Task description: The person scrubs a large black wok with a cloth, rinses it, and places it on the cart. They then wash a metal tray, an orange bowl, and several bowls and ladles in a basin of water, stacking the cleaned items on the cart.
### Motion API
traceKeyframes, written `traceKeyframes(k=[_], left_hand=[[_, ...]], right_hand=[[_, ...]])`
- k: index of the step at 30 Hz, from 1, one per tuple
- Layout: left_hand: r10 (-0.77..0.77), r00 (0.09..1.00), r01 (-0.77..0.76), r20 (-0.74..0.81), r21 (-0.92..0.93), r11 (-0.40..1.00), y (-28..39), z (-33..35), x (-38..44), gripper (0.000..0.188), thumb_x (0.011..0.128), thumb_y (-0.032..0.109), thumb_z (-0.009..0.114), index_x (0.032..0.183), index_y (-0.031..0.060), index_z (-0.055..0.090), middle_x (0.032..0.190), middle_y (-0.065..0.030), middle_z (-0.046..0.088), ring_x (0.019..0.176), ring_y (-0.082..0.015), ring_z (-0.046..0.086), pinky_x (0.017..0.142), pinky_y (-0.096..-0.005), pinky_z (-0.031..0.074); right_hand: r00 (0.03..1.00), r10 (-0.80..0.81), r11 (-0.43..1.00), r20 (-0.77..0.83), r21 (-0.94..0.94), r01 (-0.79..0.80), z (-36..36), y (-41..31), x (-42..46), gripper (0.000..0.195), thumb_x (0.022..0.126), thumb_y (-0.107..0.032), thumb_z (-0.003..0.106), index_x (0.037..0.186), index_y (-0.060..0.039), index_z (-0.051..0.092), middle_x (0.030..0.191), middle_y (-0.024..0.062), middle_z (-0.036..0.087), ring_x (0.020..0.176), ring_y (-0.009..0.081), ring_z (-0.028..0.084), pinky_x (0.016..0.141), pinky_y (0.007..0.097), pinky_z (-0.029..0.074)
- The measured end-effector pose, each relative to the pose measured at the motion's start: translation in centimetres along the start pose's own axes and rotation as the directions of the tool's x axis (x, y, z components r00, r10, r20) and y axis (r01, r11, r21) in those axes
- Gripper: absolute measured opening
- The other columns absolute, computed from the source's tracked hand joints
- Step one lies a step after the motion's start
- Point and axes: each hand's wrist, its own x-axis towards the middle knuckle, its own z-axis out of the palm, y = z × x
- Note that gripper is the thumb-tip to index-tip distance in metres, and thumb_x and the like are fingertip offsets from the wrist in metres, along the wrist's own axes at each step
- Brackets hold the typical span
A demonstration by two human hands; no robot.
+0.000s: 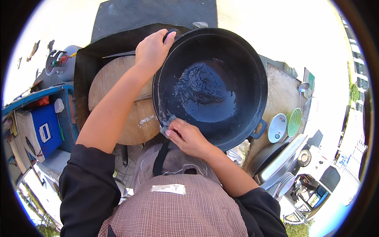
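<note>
A large black wok (245, 80) is in front of me, its inside wet, with a shallow pool of water at the bottom. My left hand (155, 49) grips the wok's loop handle (171, 33) at the upper left of its rim. At the lower left of that rim, my right hand (186, 136) pinches a grey scrubbing pad (166, 126) against the edge. A second loop handle (258, 129) stands out at the wok's lower right, untouched. Beneath and left of the wok lies a round wooden board (124, 118), with a splash of water on it.
A dark metal surround (81, 86) encloses the wooden board. Left are a gas cylinder (68, 71) and a blue box (49, 127) on a blue-framed shelf. On the right stand a white bowl (276, 128), a green bowl (294, 122), a ladle (303, 87) and stacked plates (286, 183).
</note>
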Motion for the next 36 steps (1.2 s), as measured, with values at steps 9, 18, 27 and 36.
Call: traceKeyframes(k=[9, 18, 27, 36], left_hand=[[0.068, 0.998, -0.068, 0.011, 0.009, 0.998, 0.2, 0.4, 0.0, 0.045, 0.093, 0.045, 0.045, 0.093, 0.0024, 0.060, 0.080, -0.0174, 0.063, 0.080, -0.0357, 0.060, 0.070, -0.0424, 0.045], [0.108, 0.991, -0.105, -0.076, 0.033, 0.994, -0.7, 1.1, 0.0, 0.045, 0.093, 0.046, 0.044, 0.095, 0.0039, 0.061, 0.082, -0.0162, 0.065, 0.081, -0.0345, 0.061, 0.071, -0.0425, 0.047], [0.099, 0.991, -0.097, -0.090, 0.030, 0.995, -1.0, 1.1, -0.1, 0.042, 0.094, 0.044, 0.043, 0.089, 0.0051, 0.060, 0.077, -0.0139, 0.063, 0.076, -0.0337, 0.061, 0.066, -0.0422, 0.047], [0.114, 0.994, -0.114, 0.003, -0.012, 0.993, -0.3, 1.2, 0.0, 0.041, 0.095, 0.043, 0.043, 0.090, 0.0049, 0.059, 0.080, -0.0145, 0.063, 0.078, -0.0342, 0.060, 0.067, -0.0420, 0.046]], right_hand=[[0.767, 0.399, 0.309, -0.503, -0.713, -0.629, -11.1, 10.5, -6.9, 0.022, 0.084, -0.018, 0.057, 0.100, -0.0044, 0.053, 0.092, 0.0152, 0.060, 0.089, 0.0328, 0.062, 0.074, 0.0448, 0.049], [0.858, 0.283, 0.952, -0.430, 0.014, -0.307, -1.1, 12.8, 6.8, 0.021, 0.087, -0.012, 0.061, 0.105, -0.0036, 0.055, 0.079, 0.0094, 0.061, 0.069, 0.0190, 0.058, 0.064, 0.0310, 0.046], [0.828, 0.412, 0.598, -0.379, -0.574, -0.560, -3.6, 5.1, -8.9, 0.013, 0.084, -0.017, 0.059, 0.087, -0.0052, 0.056, 0.086, 0.0113, 0.058, 0.079, 0.0287, 0.061, 0.068, 0.0386, 0.048], [0.768, 0.324, 0.655, -0.552, -0.455, -0.603, -7.3, 16.8, -1.6, 0.013, 0.081, -0.011, 0.056, 0.093, -0.0074, 0.060, 0.102, 0.0166, 0.058, 0.089, 0.0347, 0.059, 0.075, 0.0425, 0.048]])
